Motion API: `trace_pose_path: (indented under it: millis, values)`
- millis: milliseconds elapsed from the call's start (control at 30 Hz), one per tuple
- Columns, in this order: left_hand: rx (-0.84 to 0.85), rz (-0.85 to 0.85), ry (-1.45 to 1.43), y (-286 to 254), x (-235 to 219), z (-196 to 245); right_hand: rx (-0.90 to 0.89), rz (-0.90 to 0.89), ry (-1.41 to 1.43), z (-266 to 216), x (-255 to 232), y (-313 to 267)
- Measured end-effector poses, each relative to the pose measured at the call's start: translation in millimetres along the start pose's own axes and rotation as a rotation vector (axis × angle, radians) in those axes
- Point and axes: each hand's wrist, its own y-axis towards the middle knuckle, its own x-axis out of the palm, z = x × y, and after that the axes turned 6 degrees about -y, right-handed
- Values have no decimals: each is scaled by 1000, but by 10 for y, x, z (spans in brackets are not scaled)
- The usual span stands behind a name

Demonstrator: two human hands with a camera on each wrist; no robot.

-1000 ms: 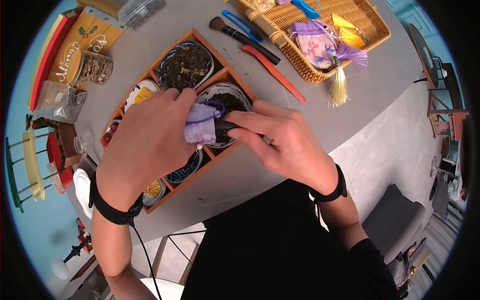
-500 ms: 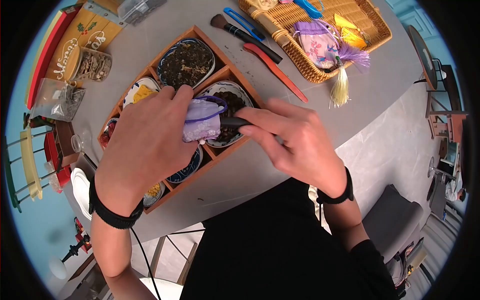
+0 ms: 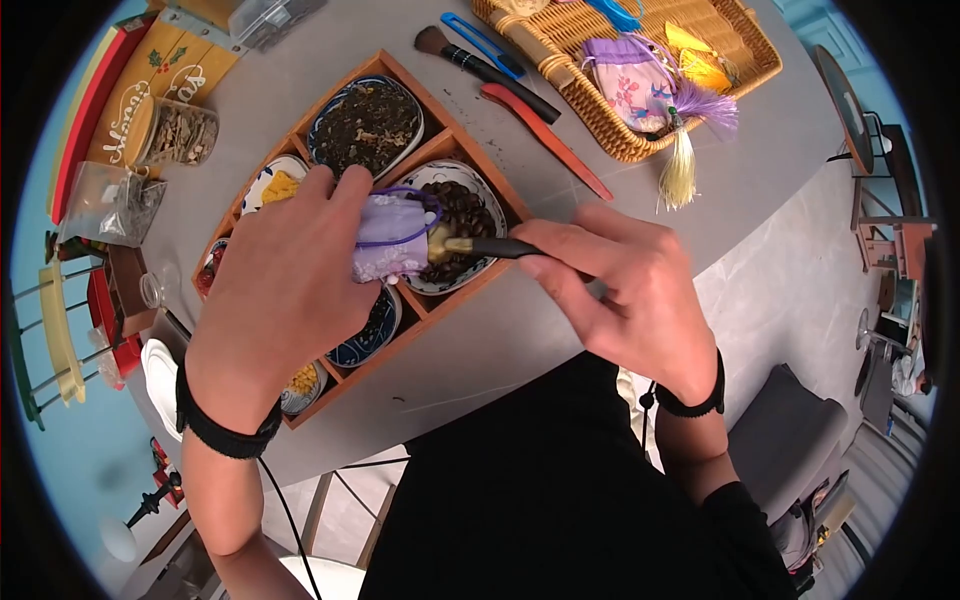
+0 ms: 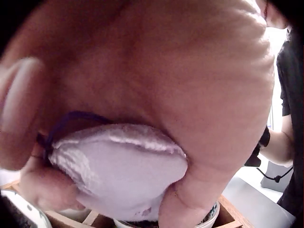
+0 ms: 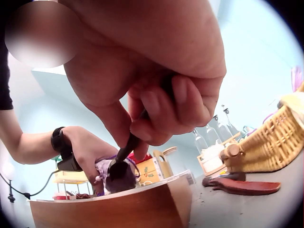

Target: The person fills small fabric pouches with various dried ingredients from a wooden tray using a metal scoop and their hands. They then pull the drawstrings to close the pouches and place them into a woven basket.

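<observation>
My left hand (image 3: 285,270) grips a lilac drawstring pouch (image 3: 388,240) with a purple cord, its mouth turned toward the right. In the left wrist view the pale cloth of the pouch (image 4: 128,175) bulges between thumb and fingers. My right hand (image 3: 625,290) pinches the dark handle of a small spoon (image 3: 495,247), whose gold-coloured end lies at the pouch's mouth. The right wrist view has the spoon (image 5: 124,154) pointing down at the pouch, fingers curled round its handle. Below is a patterned bowl (image 3: 484,184) of dark brown beans or seeds.
A divided wooden box (image 3: 440,118) holds this bowl and several other filled dishes. Beyond it lie a brush (image 3: 485,72), a blue tool (image 3: 482,45) and a red-handled tool (image 3: 548,140). A wicker basket (image 3: 625,148) with tasselled pouches stands at back right; a lidded jar (image 3: 185,135) is at left.
My right hand has moved to the right, drawing the spoon partly out of the pouch, so its gold-coloured part now shows. My left hand and the pouch have shifted slightly left.
</observation>
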Motion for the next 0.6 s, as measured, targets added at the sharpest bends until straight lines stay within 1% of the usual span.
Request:
trace_pose_path:
  millis: [67, 167, 233, 300, 367, 500, 533, 600]
  values:
    - [-10, -6, -23, 13, -1, 61, -81, 29, 102, -37, 106, 75]
    - [-26, -33, -35, 0, -18, 81, -114, 54, 80, -48, 182, 97]
    - [-39, -54, -23, -28, -17, 66, -100, 37, 74, -5, 124, 72]
    - [-34, -9, -17, -58, -14, 33, -85, 22, 71, 42, 54, 29]
    - [-61, -26, -35, -63, -31, 0, -26, 11, -44, 72, -21, -9]
    - [-135, -32, -114, -74, -37, -59, -55, 13, -113, 34, -87, -27]
    - [-131, -34, -113, -80, -46, -64, -56, -8, -150, 16, -74, -22]
    - [-166, -53, -225, -92, -72, -84, -59, -28, -186, 25, -65, -19]
